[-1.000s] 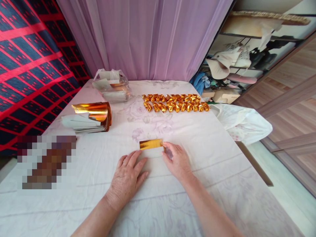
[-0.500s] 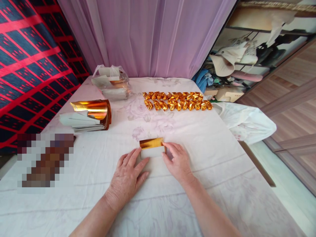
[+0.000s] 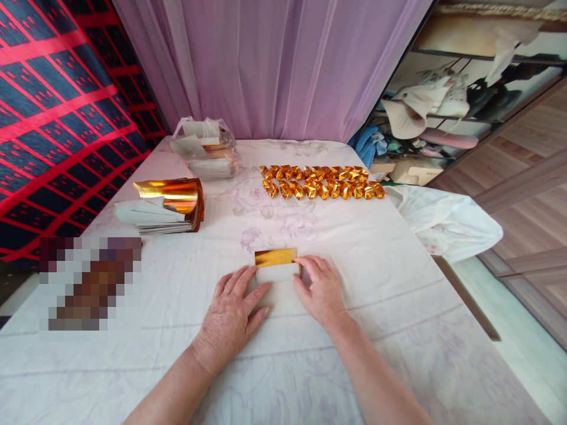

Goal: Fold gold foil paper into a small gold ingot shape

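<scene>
In front of me a small sheet of gold foil paper (image 3: 277, 273) lies flat on the table, partly folded. A shiny gold strip shows along its far side and a pale panel on its near side. My left hand (image 3: 233, 310) rests palm down at its left end, fingers stretched out and thumb spread along the near edge. My right hand (image 3: 321, 289) has its curved index finger and thumb on the right end of the paper. Farther back stand two rows of folded gold foil pieces (image 3: 325, 189).
At the left lies a curled stack of gold foil sheets (image 3: 177, 203), with a clear plastic bag (image 3: 208, 147) of more sheets behind it. A blurred patch (image 3: 93, 283) covers something nearer. A pale floral cloth (image 3: 177, 354) covers the table. Shelves (image 3: 443, 112) stand at the right.
The whole view has shifted slightly, so things sit a little farther right. Both hands and the foil paper keep nearly the same pose relative to each other.
</scene>
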{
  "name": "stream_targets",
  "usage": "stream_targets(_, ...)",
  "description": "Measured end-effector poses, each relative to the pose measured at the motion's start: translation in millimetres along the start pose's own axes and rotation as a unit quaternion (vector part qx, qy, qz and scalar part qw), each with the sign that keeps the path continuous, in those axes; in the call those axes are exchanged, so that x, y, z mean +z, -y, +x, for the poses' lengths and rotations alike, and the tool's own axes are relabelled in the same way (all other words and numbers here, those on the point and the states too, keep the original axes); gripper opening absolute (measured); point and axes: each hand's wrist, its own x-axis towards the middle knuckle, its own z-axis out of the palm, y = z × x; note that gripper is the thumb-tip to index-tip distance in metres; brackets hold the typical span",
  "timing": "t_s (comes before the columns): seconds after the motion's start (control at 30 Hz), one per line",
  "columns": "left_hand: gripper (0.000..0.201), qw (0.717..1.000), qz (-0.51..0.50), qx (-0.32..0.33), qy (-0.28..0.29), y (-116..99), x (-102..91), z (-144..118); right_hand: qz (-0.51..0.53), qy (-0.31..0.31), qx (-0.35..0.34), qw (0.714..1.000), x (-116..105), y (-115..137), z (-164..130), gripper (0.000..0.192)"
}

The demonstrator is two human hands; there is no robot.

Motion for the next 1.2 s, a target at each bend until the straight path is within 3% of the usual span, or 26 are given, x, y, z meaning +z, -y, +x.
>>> stream_targets(0.5,0.034,1.000,0.004,0.007,-0.005,-0.4,-1.2,0.4,0.005,-0.038,-0.026,0.999,-0.8,2.9,-1.5,0.023)
stream_targets(0.77,0.029,0.999,-0.026,0.016,-0.039,3.1,-5.2,0.0,0.020,-0.071,-0.046,0.996,-6.5,7.1,-0.9,0.013)
stream_targets(0.97,0.031,0.992,-0.094,-0.025,-0.084,7.2,-11.6,2.0,0.070,-0.040,-0.052,0.995,-17.0,11.1,-2.1,0.017)
stream_targets(1.1,0.047,0.993,-0.098,-0.031,-0.060,11.5,-9.0,1.3,0.093,-0.021,-0.073,0.993,-21.2,10.3,-5.0,0.016)
stream_targets(1.2,0.042,0.995,-0.096,-0.026,-0.025,14.9,-6.7,0.2,0.104,-0.003,-0.088,0.991,-23.1,8.3,-6.5,0.016)
